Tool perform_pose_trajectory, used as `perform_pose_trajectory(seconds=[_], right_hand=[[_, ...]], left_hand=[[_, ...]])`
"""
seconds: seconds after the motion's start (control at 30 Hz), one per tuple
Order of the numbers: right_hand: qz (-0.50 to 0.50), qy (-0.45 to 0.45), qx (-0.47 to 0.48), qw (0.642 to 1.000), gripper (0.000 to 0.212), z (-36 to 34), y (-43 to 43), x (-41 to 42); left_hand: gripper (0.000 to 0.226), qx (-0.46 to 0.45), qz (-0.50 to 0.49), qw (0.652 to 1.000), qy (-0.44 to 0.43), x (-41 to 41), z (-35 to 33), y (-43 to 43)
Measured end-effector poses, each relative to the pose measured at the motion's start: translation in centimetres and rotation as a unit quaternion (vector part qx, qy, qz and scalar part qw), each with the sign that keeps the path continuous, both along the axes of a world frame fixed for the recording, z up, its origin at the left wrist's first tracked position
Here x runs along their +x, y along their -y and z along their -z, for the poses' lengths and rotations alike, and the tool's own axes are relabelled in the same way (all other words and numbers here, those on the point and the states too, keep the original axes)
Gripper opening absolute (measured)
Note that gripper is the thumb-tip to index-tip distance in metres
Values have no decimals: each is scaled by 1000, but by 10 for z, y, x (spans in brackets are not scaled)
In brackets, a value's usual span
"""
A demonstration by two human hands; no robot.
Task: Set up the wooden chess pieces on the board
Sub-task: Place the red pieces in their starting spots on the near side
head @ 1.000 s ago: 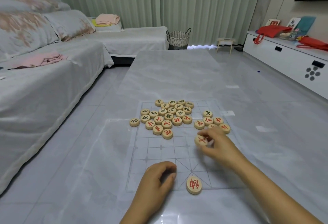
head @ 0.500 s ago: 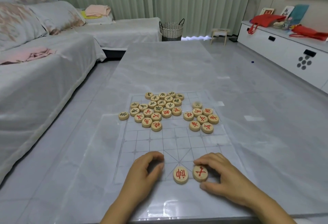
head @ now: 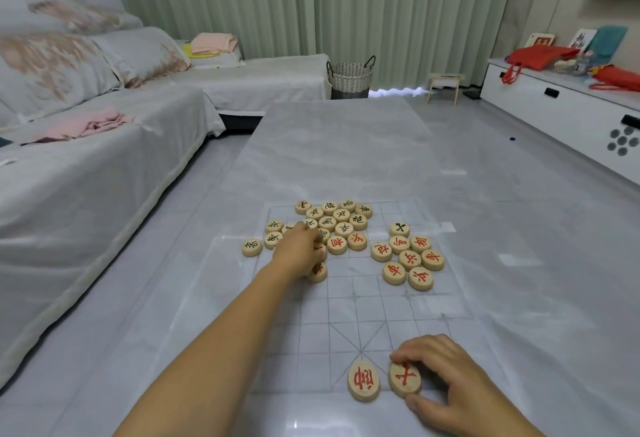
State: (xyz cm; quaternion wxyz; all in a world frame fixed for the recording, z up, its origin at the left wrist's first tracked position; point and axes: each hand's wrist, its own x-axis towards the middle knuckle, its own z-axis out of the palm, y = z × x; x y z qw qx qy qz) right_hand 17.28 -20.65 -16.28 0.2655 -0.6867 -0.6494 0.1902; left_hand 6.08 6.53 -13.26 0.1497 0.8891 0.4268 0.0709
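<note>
The board (head: 346,315), a clear sheet printed with a faint grid, lies flat on the grey bench (head: 329,145) with its long axis running straight away from the person. Its crossed palace lines lie at the near end, and its edges are hard to trace against the glossy top. The pieces are round wooden discs lying flat with the characters up, so they have no long axis of their own. Most sit across the middle and far half of the board. There is a left cluster (head: 341,220) of black and red discs, a right cluster (head: 410,258) that is mostly red, and a lone disc (head: 251,247) just off the sheet's left side. At the near edge a placed disc (head: 363,381) sits at the foot of the palace. I cannot tell which way its red character faces. Just beside it on the right is a held disc (head: 404,379). The right hand (head: 446,377) pinches it, with the fingers (head: 415,350) curled over its far rim and the thumb at its near rim. The left hand (head: 299,251) reaches out to the near-left part of the left cluster with its knuckles up. It covers several discs, and one red disc (head: 317,273) is half hidden under the heel of the hand. Its fingers are bent down out of sight, so I cannot tell whether they grasp a disc. Both forearms are cut off by the bottom edge.
</note>
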Motion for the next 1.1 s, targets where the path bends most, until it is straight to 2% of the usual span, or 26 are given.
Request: perform_pose_trajectory(seconds=[0.13,0.23,0.33,0.4,0.43,0.5,0.57,0.67,0.77,0.9,1.0,1.1], right_hand=[[4,-4,5,1000,42,0,0,0],[5,-6,9,1000,42,0,1,0],[7,-7,13,1000,32,0,2,0],[9,-8,13,1000,34,-1,4,-1],[11,-10,15,1000,34,-1,4,-1],[12,-14,17,1000,33,-1,5,-2],[11,-11,17,1000,34,0,7,-3],[13,-13,12,1000,35,-1,8,-5],[19,-13,7,1000,36,-4,9,-9],[34,-9,3,999,45,-4,9,-10],[43,-5,4,999,50,-4,10,-12],[48,-13,4,999,49,-4,12,-12]], left_hand=[[42,-31,7,996,-80,16,-11,-11],[41,-18,9,996,-84,16,-15,-9],[28,-29,8,998,47,-2,-27,-1],[19,-77,28,986,143,-27,-38,19],[17,-100,56,981,157,-42,-42,32],[18,-126,131,974,132,-72,-40,63],[24,-134,194,969,67,-97,-29,93],[34,-165,226,960,25,-122,-6,119],[50,-182,173,965,83,-136,3,133],[63,-155,-14,973,172,-132,10,153],[52,-105,-42,980,165,-123,15,162],[37,-101,-46,979,170,-118,16,162]])
